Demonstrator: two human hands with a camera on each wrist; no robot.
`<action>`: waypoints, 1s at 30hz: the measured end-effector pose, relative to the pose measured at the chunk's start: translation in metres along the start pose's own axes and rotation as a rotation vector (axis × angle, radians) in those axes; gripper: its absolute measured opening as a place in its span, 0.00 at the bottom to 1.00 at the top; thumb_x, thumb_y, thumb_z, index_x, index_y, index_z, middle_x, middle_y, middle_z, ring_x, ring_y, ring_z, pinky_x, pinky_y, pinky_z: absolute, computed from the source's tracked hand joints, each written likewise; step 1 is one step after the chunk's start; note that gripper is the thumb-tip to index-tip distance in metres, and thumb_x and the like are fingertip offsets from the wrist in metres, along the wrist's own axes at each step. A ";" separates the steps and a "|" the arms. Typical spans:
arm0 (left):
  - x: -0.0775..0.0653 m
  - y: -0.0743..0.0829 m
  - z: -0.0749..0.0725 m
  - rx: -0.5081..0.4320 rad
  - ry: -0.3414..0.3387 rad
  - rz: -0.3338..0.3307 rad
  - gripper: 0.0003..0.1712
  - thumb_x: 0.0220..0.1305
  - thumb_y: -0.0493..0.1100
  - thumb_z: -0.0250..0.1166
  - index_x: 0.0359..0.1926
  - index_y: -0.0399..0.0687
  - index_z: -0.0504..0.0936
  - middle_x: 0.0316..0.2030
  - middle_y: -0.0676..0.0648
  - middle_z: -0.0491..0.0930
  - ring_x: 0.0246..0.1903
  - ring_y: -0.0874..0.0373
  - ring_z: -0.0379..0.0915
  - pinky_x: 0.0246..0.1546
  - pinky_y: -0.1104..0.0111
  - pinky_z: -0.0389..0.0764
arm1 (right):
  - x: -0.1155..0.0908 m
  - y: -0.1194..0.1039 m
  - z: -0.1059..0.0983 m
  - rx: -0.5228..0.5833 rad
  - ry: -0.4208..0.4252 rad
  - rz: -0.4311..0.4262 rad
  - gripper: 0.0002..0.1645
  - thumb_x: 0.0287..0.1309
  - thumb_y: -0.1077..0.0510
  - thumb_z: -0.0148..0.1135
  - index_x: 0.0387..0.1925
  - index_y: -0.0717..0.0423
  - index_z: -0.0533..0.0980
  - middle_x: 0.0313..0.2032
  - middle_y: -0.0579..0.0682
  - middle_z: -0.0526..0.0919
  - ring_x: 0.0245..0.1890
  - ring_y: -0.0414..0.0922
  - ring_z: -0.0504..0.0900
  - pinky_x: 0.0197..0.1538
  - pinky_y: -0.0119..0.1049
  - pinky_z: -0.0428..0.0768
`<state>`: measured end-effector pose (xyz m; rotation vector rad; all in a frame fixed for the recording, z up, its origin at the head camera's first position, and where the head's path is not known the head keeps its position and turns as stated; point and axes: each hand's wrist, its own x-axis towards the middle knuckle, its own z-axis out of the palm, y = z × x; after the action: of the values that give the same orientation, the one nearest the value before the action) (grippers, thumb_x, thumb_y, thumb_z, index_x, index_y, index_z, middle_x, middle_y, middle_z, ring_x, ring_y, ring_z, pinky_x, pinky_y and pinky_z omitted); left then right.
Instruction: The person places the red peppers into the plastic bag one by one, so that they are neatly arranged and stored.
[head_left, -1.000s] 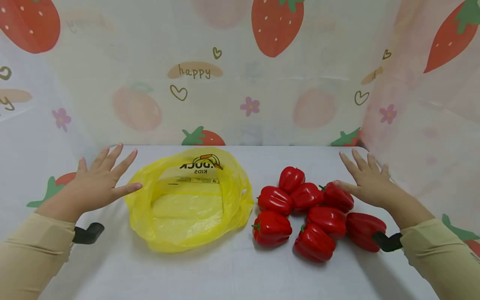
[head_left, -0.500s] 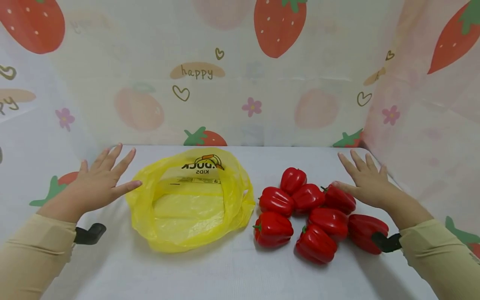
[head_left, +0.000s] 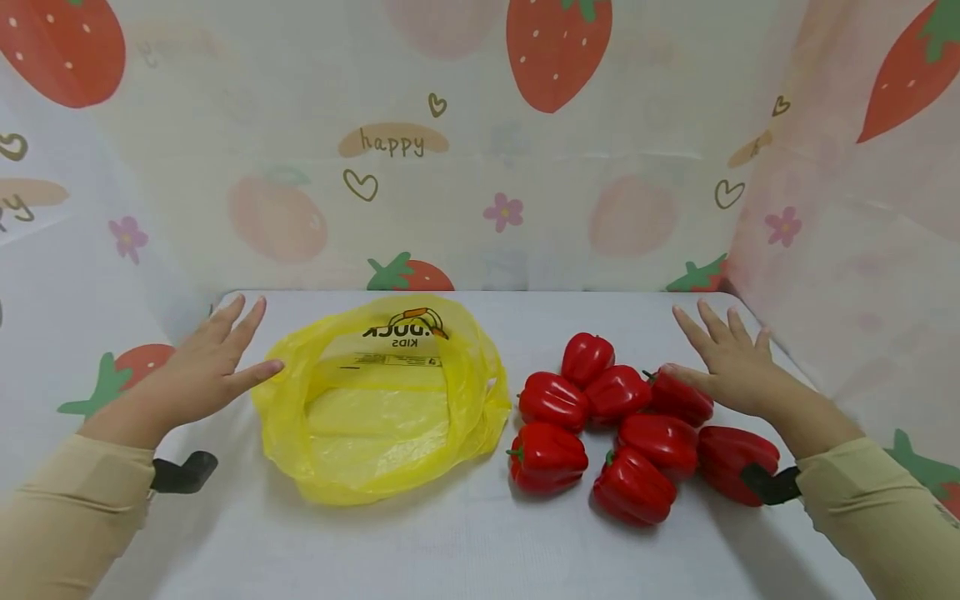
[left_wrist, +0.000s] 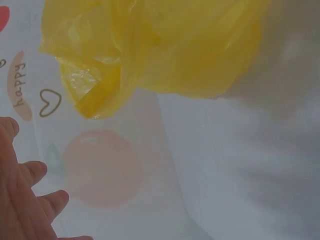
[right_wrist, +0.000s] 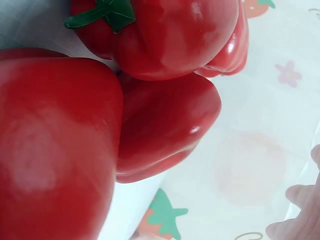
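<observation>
The left hand hovers over the bench, fingers spread wide, holding nothing. Just to its right a yellow plastic bag stands with its mouth wide and its floor showing. In the head view the thumb tip overlaps the bag's edge; whether they touch I cannot tell. The film looks thin and limp, so a light pinch on the rim by this hand should steady it better than a push, which would likely fold the mouth inward.

Well to the right of the left hand, and mostly left of the right hand, eight red peppers lie in a close cluster. The front-left pepper has bare bench on its left side, so fingers should get round it without nudging many others; the middle ones look hemmed in and better left for later. The skins look smooth and glossy, so a full wrap seems safer than a fingertip pinch.

The right hand hangs by the cluster's right edge, also spread wide and holding nothing. Its thumb tip overlaps the back-right pepper, contact unclear. Below its wrist lies the rightmost pepper, partly covered by a black wrist piece; lifting the forearm before any sideways move should avoid a knock.
</observation>
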<state>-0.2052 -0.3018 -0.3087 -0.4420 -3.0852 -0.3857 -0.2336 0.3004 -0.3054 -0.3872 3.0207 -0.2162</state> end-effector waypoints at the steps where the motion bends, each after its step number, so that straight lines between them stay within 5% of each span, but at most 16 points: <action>1: 0.000 0.000 0.001 -0.022 -0.004 -0.002 0.52 0.61 0.64 0.53 0.70 0.51 0.29 0.69 0.34 0.27 0.66 0.33 0.27 0.57 0.35 0.41 | 0.000 0.000 0.000 0.001 0.000 0.000 0.55 0.54 0.28 0.47 0.70 0.44 0.32 0.68 0.66 0.32 0.63 0.71 0.27 0.51 0.74 0.24; 20: 0.001 -0.003 0.015 -0.205 0.021 -0.001 0.56 0.59 0.62 0.57 0.69 0.52 0.25 0.69 0.34 0.28 0.67 0.36 0.24 0.59 0.37 0.38 | 0.002 0.000 0.004 0.008 0.013 -0.010 0.55 0.54 0.30 0.49 0.71 0.44 0.33 0.68 0.66 0.33 0.64 0.71 0.27 0.52 0.74 0.27; 30: 0.001 -0.005 0.020 -0.326 -0.007 -0.058 0.57 0.60 0.61 0.56 0.69 0.48 0.24 0.69 0.34 0.30 0.66 0.34 0.30 0.57 0.37 0.51 | 0.003 -0.002 0.004 0.019 0.004 -0.015 0.56 0.53 0.29 0.50 0.71 0.45 0.34 0.68 0.66 0.33 0.64 0.72 0.29 0.53 0.74 0.28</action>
<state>-0.2072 -0.3017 -0.3295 -0.3553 -3.0516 -0.8960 -0.2360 0.2967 -0.3091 -0.4085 3.0184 -0.2477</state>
